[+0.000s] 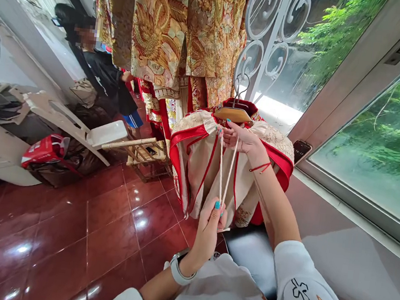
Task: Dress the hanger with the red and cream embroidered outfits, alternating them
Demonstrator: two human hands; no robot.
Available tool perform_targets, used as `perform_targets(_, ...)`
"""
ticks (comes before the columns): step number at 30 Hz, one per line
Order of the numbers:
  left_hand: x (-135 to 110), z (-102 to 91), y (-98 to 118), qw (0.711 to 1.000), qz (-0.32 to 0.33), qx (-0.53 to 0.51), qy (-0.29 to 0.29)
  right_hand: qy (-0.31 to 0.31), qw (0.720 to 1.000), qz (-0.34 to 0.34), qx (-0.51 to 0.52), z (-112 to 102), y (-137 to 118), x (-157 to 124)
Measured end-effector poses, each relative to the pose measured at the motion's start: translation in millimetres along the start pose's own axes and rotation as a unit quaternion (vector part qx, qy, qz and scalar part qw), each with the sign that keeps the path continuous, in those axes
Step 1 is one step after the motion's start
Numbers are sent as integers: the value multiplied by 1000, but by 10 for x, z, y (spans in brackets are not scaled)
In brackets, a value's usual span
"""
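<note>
Left hand (211, 222) clenched on both ties (220, 171), taut; right hand (243, 139) pinches them at the collar of the robe (198, 169) — knotting judged underway, crossing needs slack.

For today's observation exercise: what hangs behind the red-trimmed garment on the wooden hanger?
Gold-embroidered robes and white scrolled ironwork show above it; their lower parts are covered by the garment.

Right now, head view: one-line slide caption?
Left hand and right hand hold two cream ties taut on a red-trimmed garment hanging from a wooden hanger.
</note>
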State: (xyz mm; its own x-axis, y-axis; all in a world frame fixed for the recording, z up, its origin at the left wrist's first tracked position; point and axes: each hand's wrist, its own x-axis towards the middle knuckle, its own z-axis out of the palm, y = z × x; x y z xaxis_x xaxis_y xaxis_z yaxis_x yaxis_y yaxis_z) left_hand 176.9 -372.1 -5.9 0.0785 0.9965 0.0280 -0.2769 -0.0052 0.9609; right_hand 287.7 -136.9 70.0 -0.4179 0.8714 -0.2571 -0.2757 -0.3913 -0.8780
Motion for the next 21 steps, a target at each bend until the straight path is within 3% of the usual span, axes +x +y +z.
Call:
perform_targets(4, 180, -213, -217, 990, 1, 131, -53, 27, 999, -12, 16, 36, 65, 71)
perform_targets(7, 548, -518, -214, 949, 48, 304, -63, 60, 997, -32, -29, -19, 204, 111)
perform_targets(9, 928, -711, 25, 911, 148, 384, 13, 50, 997, -39, -46, -62, 258, 137)
perform_targets(12, 1694, -849, 629, 851, 286, 419, 138, 17, 998, -47, -45, -94, 279, 163)
perform_targets(13, 1982, -846, 839, 836, 304, 434, 146, 8, 998, -49, -42, -96, 279, 166)
perform_targets(15, 2550, -782, 1200, 829, 269, 482, 94, -9, 998, -52, -40, -93, 275, 167)
perform_targets(17, 3042, -682, 1446, 799, 158, 581, -10, -18, 998, -49, -45, -90, 273, 162)
perform_targets(20, 3549, -548, 1611, 723, 8, 680, -122, -24, 997, -47, -56, -96, 270, 152)
perform_targets(21, 3659, -513, 1626, 719, 1, 682, -133, -25, 997, -46, -58, -102, 268, 149)
